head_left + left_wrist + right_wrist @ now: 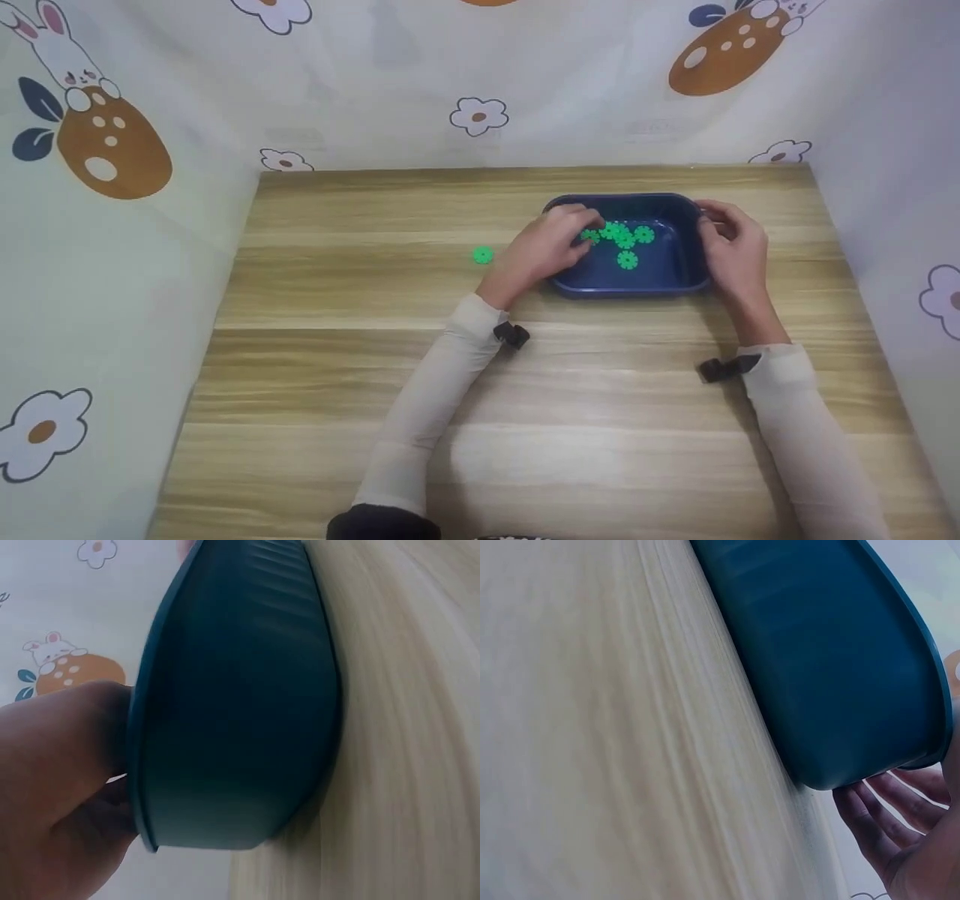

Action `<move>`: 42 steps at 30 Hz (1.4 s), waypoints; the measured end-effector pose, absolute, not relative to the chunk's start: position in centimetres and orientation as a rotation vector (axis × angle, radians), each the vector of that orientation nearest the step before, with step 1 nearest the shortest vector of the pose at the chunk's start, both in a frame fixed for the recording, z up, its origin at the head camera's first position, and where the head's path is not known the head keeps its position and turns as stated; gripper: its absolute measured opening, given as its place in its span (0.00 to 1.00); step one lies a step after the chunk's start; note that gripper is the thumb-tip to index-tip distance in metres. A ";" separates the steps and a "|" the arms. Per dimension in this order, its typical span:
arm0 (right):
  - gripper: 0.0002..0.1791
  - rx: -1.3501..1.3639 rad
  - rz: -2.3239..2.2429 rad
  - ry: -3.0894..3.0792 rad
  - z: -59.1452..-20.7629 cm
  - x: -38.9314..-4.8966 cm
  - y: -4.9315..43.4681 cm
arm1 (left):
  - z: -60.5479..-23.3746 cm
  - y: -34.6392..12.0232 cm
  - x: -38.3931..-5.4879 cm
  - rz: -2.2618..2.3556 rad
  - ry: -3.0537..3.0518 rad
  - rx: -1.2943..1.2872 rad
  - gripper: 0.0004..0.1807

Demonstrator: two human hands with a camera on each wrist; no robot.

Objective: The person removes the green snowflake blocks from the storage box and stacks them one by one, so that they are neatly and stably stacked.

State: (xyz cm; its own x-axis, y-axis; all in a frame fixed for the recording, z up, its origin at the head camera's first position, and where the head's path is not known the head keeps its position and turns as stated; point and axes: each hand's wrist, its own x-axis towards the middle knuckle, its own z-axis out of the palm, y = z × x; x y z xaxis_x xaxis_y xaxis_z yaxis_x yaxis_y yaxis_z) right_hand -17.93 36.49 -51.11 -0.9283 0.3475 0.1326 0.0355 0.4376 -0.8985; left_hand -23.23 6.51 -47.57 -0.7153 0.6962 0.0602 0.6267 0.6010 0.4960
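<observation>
A dark blue plastic basin [630, 285] stands on the table, with several small green notched discs [627, 260] on its floor. My left hand [547, 244] reaches over the basin's left rim, thumb and index finger close around one green disc; I cannot tell whether they pinch it. In the left wrist view, the basin's outer wall [240, 705] hides those fingertips. My right hand [735, 244] holds the basin's right end. In the right wrist view, its fingers [866, 829] lie along the outside of the end wall. One more green disc [483, 255] lies on the table left of my left hand.
The wood-grain table [360, 360] is bounded by pale cloth walls [390, 82] printed with flowers and rabbits, at the back and both sides. Each sleeve carries a small black wrist device, seen on the left [511, 335] and right [727, 367].
</observation>
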 end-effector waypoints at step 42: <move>0.17 -0.322 1.509 -2.382 -51.7 -18.2 36.8 | -49.4 9.6 -23.8 0.367 2.873 0.985 0.14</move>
